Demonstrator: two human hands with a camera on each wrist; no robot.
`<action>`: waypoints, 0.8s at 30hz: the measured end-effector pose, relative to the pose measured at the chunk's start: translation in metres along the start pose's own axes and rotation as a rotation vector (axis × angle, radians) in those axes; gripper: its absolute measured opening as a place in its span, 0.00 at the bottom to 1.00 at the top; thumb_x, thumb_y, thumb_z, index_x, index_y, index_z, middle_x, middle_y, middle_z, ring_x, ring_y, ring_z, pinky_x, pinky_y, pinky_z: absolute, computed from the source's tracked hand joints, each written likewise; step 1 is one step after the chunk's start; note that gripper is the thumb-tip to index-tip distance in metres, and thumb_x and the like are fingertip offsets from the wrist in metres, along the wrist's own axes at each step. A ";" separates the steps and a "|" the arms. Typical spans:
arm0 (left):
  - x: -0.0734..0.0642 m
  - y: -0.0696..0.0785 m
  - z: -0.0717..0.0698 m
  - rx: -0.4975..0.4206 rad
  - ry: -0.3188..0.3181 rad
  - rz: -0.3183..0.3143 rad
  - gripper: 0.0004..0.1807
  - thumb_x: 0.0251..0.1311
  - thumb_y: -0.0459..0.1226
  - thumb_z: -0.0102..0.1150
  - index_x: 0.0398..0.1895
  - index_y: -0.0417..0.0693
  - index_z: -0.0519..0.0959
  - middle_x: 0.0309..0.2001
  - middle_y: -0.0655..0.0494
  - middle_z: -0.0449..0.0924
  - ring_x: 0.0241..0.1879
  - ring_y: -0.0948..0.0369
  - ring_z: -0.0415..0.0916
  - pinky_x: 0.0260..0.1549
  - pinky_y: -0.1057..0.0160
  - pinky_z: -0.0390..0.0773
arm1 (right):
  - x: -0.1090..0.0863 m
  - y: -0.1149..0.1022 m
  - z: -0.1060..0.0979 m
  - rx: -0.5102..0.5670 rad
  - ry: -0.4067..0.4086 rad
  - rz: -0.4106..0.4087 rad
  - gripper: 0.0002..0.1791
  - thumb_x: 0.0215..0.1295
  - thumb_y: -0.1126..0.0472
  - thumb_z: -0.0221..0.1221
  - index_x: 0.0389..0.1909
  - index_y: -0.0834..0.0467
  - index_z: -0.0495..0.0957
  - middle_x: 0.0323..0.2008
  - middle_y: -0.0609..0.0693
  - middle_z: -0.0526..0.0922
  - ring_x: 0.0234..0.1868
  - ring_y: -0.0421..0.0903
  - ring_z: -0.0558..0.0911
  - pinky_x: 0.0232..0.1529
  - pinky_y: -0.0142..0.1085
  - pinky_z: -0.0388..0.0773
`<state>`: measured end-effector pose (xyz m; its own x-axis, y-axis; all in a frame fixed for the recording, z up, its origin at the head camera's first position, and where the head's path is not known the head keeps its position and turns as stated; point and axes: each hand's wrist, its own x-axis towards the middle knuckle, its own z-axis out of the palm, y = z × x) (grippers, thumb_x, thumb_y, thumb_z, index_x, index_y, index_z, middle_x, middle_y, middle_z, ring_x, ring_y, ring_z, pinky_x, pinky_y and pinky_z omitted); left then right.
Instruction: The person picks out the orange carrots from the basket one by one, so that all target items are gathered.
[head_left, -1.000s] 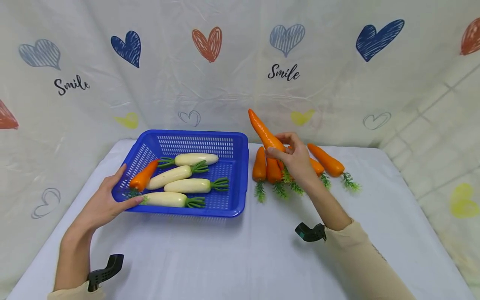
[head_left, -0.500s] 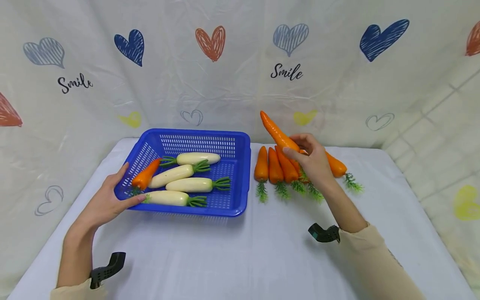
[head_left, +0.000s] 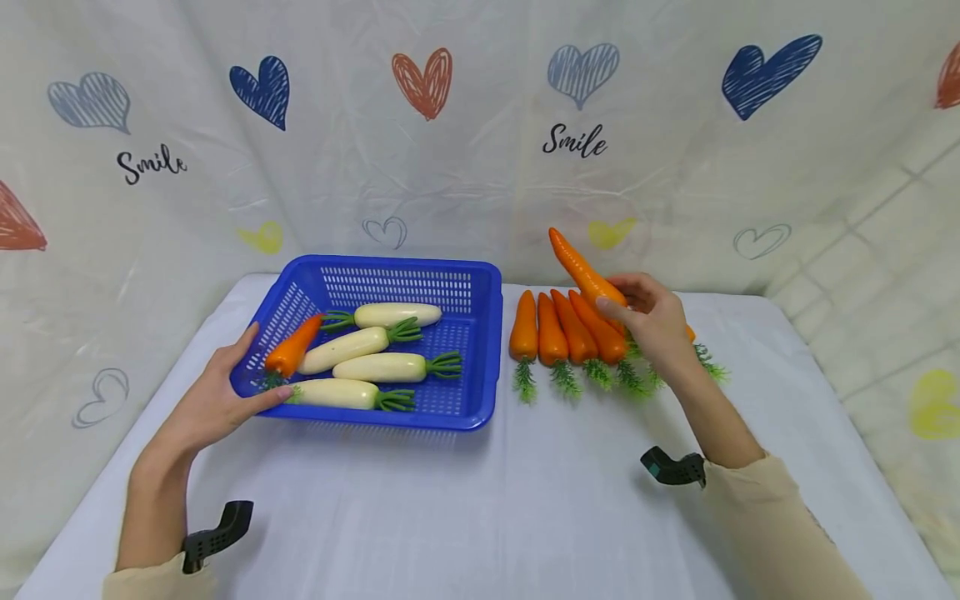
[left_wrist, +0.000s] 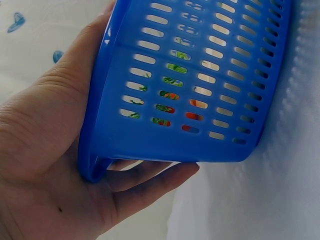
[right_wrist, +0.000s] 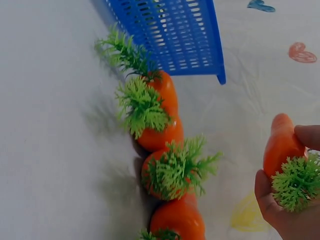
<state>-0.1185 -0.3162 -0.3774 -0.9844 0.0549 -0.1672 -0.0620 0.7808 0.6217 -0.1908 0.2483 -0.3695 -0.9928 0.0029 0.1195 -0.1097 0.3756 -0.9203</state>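
Note:
My left hand [head_left: 213,404] grips the left front corner of a blue perforated basket [head_left: 468,417], with the thumb over the rim and the fingers round the outside. The left wrist view shows the basket wall [left_wrist: 165,142] against the palm. In the basket lie an orange carrot [head_left: 294,346] and several white radishes [head_left: 378,367] with green stalks. My right hand [head_left: 656,325] holds another carrot [head_left: 579,265] in the air, tip pointing up and left, its leafy top [right_wrist: 295,182] by the palm. Below it, several carrots [head_left: 551,329] lie side by side on the table.
A white cloth covers the table [head_left: 480,517]. Behind it hangs a pale curtain [head_left: 480,183] printed with hearts and "Smile". The basket's right wall stands close to the leftmost carrot [head_left: 523,325] of the row. A black wrist device [head_left: 671,467] sits on each forearm.
My right hand has moved to the right with its carrot, from near the basket to over the right part of the row, uncovering more carrots. My left hand keeps its hold on the basket.

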 end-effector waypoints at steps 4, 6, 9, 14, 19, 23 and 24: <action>0.000 0.000 0.000 -0.009 -0.004 0.002 0.62 0.65 0.58 0.66 0.85 0.63 0.28 0.77 0.22 0.44 0.68 0.27 0.57 0.65 0.20 0.63 | -0.001 0.006 -0.006 -0.044 0.028 0.014 0.28 0.70 0.48 0.67 0.65 0.57 0.77 0.53 0.39 0.79 0.50 0.33 0.80 0.47 0.20 0.80; 0.000 0.000 0.000 -0.010 -0.004 0.004 0.62 0.65 0.58 0.66 0.85 0.63 0.28 0.77 0.23 0.44 0.68 0.28 0.57 0.65 0.21 0.64 | -0.002 0.010 -0.009 -0.054 0.037 0.023 0.28 0.70 0.47 0.66 0.66 0.57 0.77 0.53 0.39 0.79 0.50 0.32 0.80 0.46 0.20 0.80; 0.000 0.000 0.000 -0.012 -0.004 0.005 0.62 0.65 0.58 0.66 0.85 0.63 0.28 0.78 0.23 0.43 0.68 0.27 0.56 0.65 0.21 0.63 | -0.002 0.017 -0.014 -0.063 0.048 0.027 0.28 0.71 0.48 0.66 0.66 0.57 0.76 0.53 0.38 0.78 0.49 0.30 0.80 0.45 0.19 0.79; 0.000 0.001 0.001 -0.006 -0.003 0.009 0.62 0.65 0.58 0.66 0.85 0.62 0.29 0.78 0.22 0.43 0.69 0.27 0.56 0.65 0.20 0.63 | -0.004 0.025 -0.024 -0.067 0.064 0.014 0.27 0.72 0.52 0.66 0.65 0.61 0.76 0.51 0.36 0.77 0.48 0.28 0.80 0.44 0.17 0.79; -0.001 0.001 -0.001 0.007 0.000 0.009 0.62 0.65 0.58 0.65 0.85 0.61 0.29 0.78 0.22 0.44 0.68 0.28 0.57 0.64 0.20 0.63 | -0.006 0.028 -0.030 -0.076 0.077 0.017 0.27 0.72 0.51 0.66 0.65 0.61 0.76 0.50 0.34 0.77 0.48 0.27 0.80 0.43 0.18 0.81; -0.001 0.001 -0.001 0.012 0.003 0.012 0.62 0.65 0.58 0.65 0.85 0.60 0.29 0.78 0.22 0.44 0.68 0.28 0.57 0.64 0.20 0.63 | -0.009 0.029 -0.035 -0.086 0.096 0.045 0.27 0.72 0.49 0.65 0.65 0.59 0.76 0.50 0.33 0.78 0.47 0.27 0.80 0.43 0.19 0.81; -0.001 0.001 -0.001 0.012 0.003 0.012 0.62 0.65 0.58 0.65 0.85 0.60 0.29 0.78 0.22 0.44 0.68 0.27 0.57 0.64 0.20 0.63 | -0.009 0.030 -0.037 -0.087 0.102 0.049 0.27 0.71 0.49 0.65 0.65 0.58 0.76 0.50 0.32 0.78 0.47 0.27 0.80 0.43 0.18 0.81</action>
<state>-0.1177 -0.3158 -0.3758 -0.9855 0.0629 -0.1574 -0.0479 0.7875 0.6144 -0.1833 0.2936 -0.3844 -0.9864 0.1157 0.1166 -0.0523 0.4514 -0.8908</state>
